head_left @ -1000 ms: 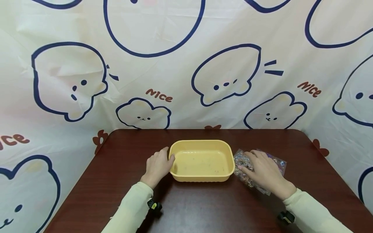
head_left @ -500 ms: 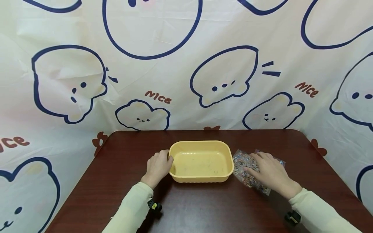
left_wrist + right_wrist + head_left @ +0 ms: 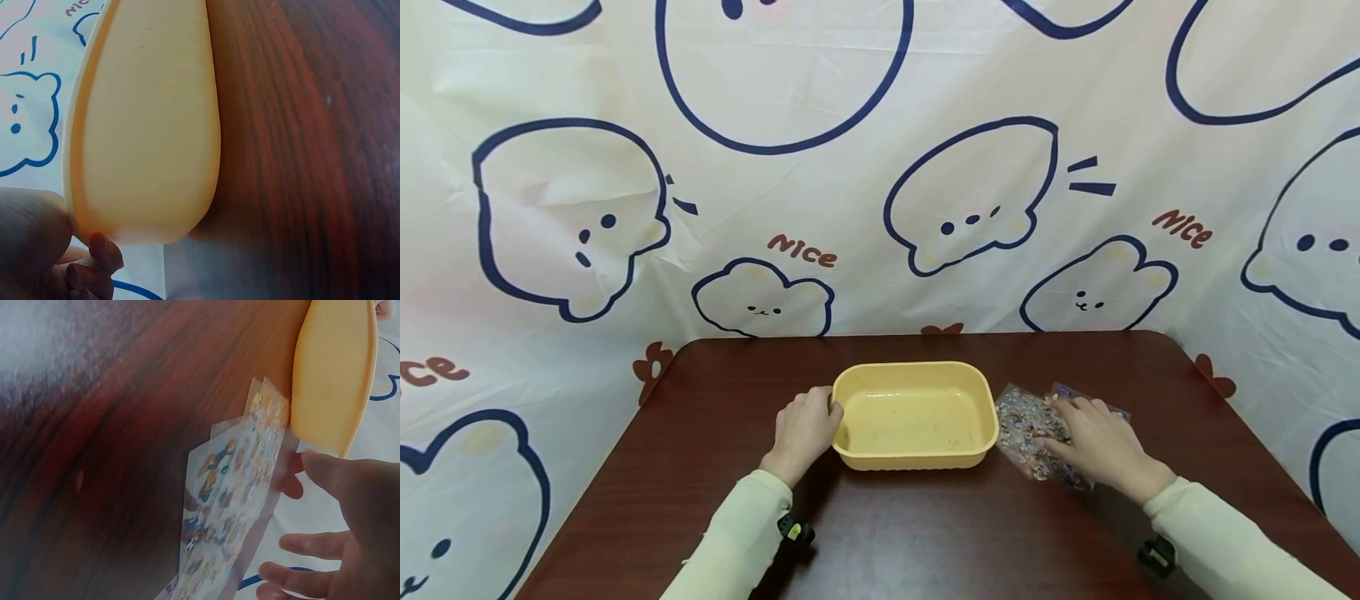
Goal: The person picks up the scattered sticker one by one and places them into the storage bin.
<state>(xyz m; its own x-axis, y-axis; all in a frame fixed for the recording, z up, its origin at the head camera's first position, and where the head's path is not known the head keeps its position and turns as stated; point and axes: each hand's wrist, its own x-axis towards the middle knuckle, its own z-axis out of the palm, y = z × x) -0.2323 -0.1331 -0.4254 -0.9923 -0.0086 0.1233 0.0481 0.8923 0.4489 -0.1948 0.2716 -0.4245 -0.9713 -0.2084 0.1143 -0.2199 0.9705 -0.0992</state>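
A yellow plastic basin (image 3: 917, 417) stands on the table. My left hand (image 3: 803, 433) grips its left rim, thumb over the edge and fingers curled outside; the left wrist view shows the thumb and fingertips at the basin's end (image 3: 144, 125). Right of the basin lie several overlapping clear sheets with small colourful pictures, like stickers (image 3: 1033, 429). Over their right part is my right hand (image 3: 1105, 446), fingers spread and pinching nothing. In the right wrist view the fingers hover beside or touch the sheets (image 3: 225, 500); contact is unclear.
A dark reddish-brown wooden table (image 3: 925, 533) carries everything. Behind and beside it hangs a white cloth (image 3: 865, 192) with blue cartoon outlines. Each wrist has a small black device, such as the left one (image 3: 795, 530).
My right hand has slid a little to the right over the sheets, uncovering more of them. My left hand stays on the basin's rim. The head view has shifted slightly.
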